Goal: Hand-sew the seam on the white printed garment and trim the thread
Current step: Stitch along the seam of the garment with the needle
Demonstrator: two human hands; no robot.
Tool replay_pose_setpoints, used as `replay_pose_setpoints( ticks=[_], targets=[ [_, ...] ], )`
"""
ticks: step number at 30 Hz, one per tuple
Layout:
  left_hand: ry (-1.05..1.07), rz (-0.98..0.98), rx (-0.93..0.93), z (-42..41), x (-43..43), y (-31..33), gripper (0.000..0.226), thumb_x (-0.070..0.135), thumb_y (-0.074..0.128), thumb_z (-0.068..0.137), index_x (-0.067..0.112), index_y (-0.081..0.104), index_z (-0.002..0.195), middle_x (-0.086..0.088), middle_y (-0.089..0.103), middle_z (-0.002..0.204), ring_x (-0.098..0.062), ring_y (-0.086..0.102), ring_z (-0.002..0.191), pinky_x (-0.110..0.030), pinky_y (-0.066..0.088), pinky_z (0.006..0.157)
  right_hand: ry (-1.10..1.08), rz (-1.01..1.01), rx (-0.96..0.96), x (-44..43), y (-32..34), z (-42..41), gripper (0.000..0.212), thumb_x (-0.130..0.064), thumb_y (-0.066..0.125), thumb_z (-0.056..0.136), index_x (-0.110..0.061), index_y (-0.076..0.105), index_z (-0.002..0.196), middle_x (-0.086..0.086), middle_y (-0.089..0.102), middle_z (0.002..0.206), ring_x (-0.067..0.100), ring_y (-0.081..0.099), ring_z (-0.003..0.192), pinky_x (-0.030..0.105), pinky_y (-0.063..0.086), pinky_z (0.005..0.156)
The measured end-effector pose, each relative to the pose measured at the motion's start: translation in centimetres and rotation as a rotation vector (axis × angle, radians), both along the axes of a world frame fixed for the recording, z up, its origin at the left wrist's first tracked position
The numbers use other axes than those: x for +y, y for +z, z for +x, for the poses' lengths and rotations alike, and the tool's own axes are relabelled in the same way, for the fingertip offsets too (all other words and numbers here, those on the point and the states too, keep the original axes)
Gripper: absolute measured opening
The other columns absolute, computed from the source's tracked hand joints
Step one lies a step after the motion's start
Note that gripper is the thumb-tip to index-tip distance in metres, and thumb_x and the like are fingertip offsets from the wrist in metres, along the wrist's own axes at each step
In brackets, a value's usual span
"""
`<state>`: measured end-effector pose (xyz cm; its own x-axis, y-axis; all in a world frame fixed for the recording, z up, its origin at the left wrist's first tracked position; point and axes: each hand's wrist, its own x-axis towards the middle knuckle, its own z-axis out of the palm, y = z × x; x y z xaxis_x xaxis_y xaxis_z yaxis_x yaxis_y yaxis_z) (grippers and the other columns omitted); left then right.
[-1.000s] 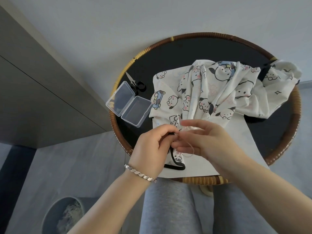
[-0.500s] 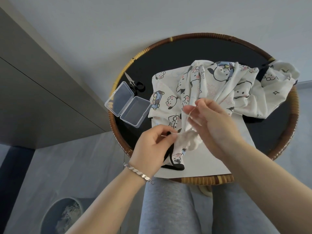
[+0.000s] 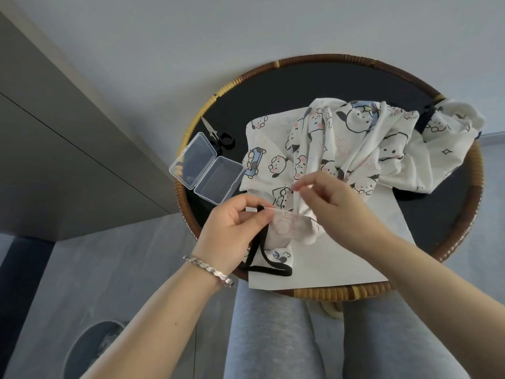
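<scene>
A twisted silver bracelet [image 3: 209,270] circles the left wrist. The forearms [image 3: 153,318] are bare. Light grey trousers [image 3: 273,337] cover the legs.

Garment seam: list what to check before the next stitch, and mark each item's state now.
1. Seam edge held: left hand pinches the garment by the black strap. Ok.
2. Needle in the right hand: thumb and forefinger meet, anything between them too small to see. Cannot tell.
3. Thread taut: not visible. Cannot tell.
4. Scissors ready for trimming: lying on the table beside the clear box. Ok.
5. Rest of garment supported: bunched on the table. Ok.
</scene>
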<state>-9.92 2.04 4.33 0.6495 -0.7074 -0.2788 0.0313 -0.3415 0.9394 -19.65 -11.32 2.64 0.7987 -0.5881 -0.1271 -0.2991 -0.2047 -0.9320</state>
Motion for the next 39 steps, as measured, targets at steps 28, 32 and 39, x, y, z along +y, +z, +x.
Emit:
replay_pose_setpoints(
  ticks=[28,32,39],
  targets=[
    [0.010,0.035,0.209,0.8,0.6,1.4,0.011,0.002,0.062,0.079,0.011,0.067,0.076,-0.001,0.071,0.066,-0.012,0.067,0.061,-0.022,0.054,0.056,0.198,0.072,-0.049,0.4,1.1,-1.4,0.010,-0.020,0.067,0.080,-0.013,0.068,0.072,-0.001,0.036,0.052,0.005,0.029,0.048,0.011,0.027,0.047],
    [0.018,0.099,0.208,0.7,0.4,1.8,0.014,0.000,0.064,0.078,0.014,0.069,0.078,-0.003,0.073,0.071,-0.012,0.069,0.067,-0.021,0.056,0.060,0.156,0.011,-0.062,0.5,0.7,-1.4,0.008,-0.022,0.068,0.078,-0.019,0.066,0.071,0.000,0.035,0.054,0.006,0.032,0.049,0.013,0.028,0.050],
    [-0.027,0.086,-0.122,0.3,0.3,2.6,0.019,0.005,0.065,0.079,0.023,0.069,0.073,0.004,0.072,0.069,-0.007,0.067,0.066,-0.018,0.055,0.062,0.165,0.070,-0.030,0.2,1.3,-1.7,0.024,-0.028,0.046,0.091,-0.025,0.068,0.081,-0.013,0.053,0.060,-0.002,0.044,0.056,0.008,0.033,0.056]
  ],
)
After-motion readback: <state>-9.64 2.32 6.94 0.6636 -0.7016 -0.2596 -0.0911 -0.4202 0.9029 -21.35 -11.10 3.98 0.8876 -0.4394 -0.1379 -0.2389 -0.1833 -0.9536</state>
